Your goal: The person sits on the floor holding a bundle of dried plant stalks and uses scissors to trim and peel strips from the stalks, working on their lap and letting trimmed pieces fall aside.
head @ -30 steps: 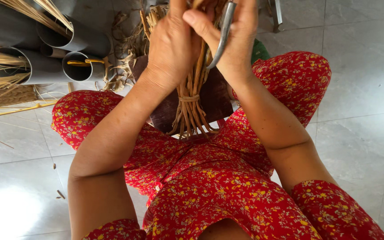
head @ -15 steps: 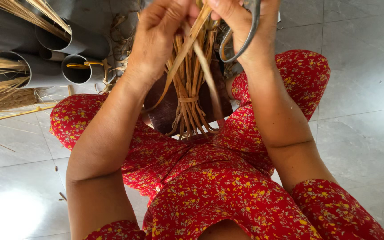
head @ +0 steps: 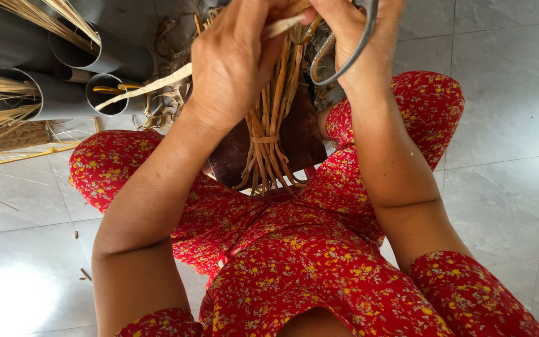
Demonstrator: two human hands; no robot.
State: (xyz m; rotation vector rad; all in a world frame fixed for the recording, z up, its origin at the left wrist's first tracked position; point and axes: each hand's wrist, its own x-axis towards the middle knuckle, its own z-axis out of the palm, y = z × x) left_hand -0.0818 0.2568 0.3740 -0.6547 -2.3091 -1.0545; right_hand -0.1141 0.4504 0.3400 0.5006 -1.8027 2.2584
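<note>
Two bare hands work a bundle of cane over a lap in red, yellow-flowered cloth, the person seated on a pale grey tiled floor (head: 506, 187) with the knees spread to either side. Stray straws lie on the tiles by the left knee, and sunlight whitens the tiles at the floor's near left corner.

Between the knees stands a dark brown woven piece (head: 301, 140), and against it rises the cane bundle (head: 268, 125), its tan stalks cinched by a wrapped band low down and splaying out beneath the band. Higher up, the stalks run into both hands.

Left hand (head: 235, 59) is closed over the upper stalks, knuckles toward the viewer, fingers curled tight; a pale flat strip (head: 151, 87) comes out from under that hand and slants away toward the left. Right hand (head: 357, 34) is closed too, its thumb meeting the left hand's fingertips at the top of the bundle, where the strip's other end shows. A pair of grey metal scissors (head: 347, 53) hangs from the right hand, one loop curving down beside the wrist; which fingers pass through it cannot be told.

Farther off, at the floor's far left, grey plastic pipes (head: 63, 100) lie stacked with open mouths facing in, several stuffed with straw-coloured reeds (head: 7, 84). Dry fibre scraps sit between pipes and bundle.
</note>
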